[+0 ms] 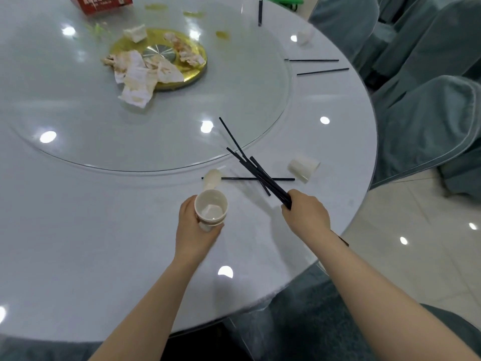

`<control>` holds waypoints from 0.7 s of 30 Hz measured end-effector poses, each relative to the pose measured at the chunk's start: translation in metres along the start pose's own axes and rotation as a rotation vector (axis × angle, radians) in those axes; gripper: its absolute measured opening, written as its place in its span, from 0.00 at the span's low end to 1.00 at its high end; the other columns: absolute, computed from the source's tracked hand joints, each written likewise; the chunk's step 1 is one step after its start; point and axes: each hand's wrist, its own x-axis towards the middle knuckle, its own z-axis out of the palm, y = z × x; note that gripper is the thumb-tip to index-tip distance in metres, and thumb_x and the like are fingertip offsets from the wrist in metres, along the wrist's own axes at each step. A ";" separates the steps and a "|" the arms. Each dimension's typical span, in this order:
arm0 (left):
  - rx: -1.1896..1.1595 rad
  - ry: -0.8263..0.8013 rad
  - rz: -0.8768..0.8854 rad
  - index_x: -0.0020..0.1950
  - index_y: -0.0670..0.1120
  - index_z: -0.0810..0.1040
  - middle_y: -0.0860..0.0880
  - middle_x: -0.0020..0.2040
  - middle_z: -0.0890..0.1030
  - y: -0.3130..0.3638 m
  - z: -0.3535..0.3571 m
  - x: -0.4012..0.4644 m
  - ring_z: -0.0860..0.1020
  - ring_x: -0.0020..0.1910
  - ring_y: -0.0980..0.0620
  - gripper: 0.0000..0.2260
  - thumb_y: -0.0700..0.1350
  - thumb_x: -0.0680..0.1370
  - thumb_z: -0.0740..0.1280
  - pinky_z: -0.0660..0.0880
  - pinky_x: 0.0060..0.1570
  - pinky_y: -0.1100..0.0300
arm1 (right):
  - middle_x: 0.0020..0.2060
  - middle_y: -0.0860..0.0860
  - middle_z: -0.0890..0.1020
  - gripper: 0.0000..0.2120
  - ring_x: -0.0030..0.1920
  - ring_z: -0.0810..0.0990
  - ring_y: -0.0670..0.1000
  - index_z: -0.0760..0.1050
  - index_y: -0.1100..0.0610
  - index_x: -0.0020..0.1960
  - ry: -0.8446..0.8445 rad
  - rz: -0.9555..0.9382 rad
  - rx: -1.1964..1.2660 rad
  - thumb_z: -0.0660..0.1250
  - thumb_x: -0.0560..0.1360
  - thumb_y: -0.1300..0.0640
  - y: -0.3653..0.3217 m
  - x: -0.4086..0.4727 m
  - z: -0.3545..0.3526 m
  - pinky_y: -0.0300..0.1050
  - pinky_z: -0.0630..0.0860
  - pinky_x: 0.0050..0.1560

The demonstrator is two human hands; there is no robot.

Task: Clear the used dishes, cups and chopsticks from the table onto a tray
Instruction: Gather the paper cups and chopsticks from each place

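Several black chopsticks (256, 173) are gripped as a loose bundle in the right hand (307, 213), its fingers curled tight round their near ends, so that the sticks fan up and to the left over the table (104, 230). One more chopstick (281, 179) is left lying flat on the table just beyond that hand, its long axis running left to right, crossed above by the held bundle. A white spoon (212, 178) is seen at its left end, and a white cup on its side (303, 166) just past its right end. The lying chopstick is judged the next thing to be taken: it lies forward of the right knuckles, nearer that hand than the other, and would be met broadside, so a sideways sweep or a pinch at its right end seems called for. The left hand (192, 230) is wrapped round a stack of white cups (211, 208), held upright with the mouth open to the camera. Farther off, two chopsticks (320, 65) are left near the right rim, another pair (260, 11) at the far edge, and a small cup (304, 36) between them. Soiled napkins (138, 76) are heaped on the gold hub (192, 74) of the glass turntable (78, 131). No tray is seen
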 end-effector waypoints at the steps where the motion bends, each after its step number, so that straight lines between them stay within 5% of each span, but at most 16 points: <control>1: -0.014 0.023 -0.002 0.61 0.50 0.71 0.53 0.59 0.71 0.002 -0.006 0.005 0.75 0.58 0.53 0.28 0.39 0.66 0.78 0.74 0.59 0.51 | 0.31 0.49 0.74 0.08 0.31 0.72 0.53 0.68 0.55 0.43 0.011 -0.004 -0.001 0.60 0.77 0.52 -0.003 0.006 0.001 0.43 0.62 0.27; 4: -0.041 0.089 0.000 0.62 0.50 0.72 0.53 0.60 0.71 0.006 -0.023 0.022 0.75 0.57 0.57 0.29 0.37 0.66 0.78 0.74 0.59 0.53 | 0.35 0.49 0.78 0.07 0.37 0.76 0.55 0.70 0.53 0.49 0.023 -0.045 0.010 0.61 0.77 0.49 -0.016 0.027 0.006 0.44 0.64 0.29; 9: -0.067 0.202 -0.009 0.57 0.65 0.68 0.65 0.57 0.69 0.006 -0.054 0.044 0.72 0.55 0.71 0.31 0.38 0.67 0.78 0.70 0.52 0.71 | 0.44 0.52 0.82 0.18 0.44 0.79 0.57 0.68 0.52 0.64 -0.001 -0.100 0.010 0.62 0.77 0.47 -0.044 0.070 0.023 0.45 0.67 0.34; 13: -0.066 0.243 -0.033 0.60 0.58 0.70 0.50 0.62 0.72 -0.002 -0.078 0.057 0.74 0.58 0.61 0.30 0.37 0.67 0.78 0.71 0.54 0.67 | 0.33 0.50 0.74 0.11 0.39 0.77 0.58 0.65 0.55 0.49 -0.041 -0.089 -0.028 0.61 0.76 0.48 -0.056 0.092 0.037 0.44 0.61 0.28; 16: -0.075 0.249 -0.039 0.63 0.47 0.71 0.44 0.63 0.73 -0.006 -0.090 0.070 0.75 0.59 0.50 0.28 0.36 0.67 0.78 0.74 0.57 0.57 | 0.35 0.50 0.78 0.07 0.37 0.75 0.57 0.70 0.53 0.45 -0.043 -0.077 -0.029 0.59 0.76 0.50 -0.061 0.095 0.047 0.45 0.65 0.31; 21: -0.099 0.266 -0.046 0.61 0.49 0.71 0.45 0.62 0.74 -0.006 -0.092 0.083 0.75 0.58 0.53 0.27 0.35 0.67 0.78 0.72 0.51 0.69 | 0.42 0.52 0.78 0.04 0.41 0.75 0.56 0.73 0.55 0.44 -0.069 -0.133 -0.152 0.59 0.75 0.59 -0.068 0.090 0.053 0.45 0.64 0.34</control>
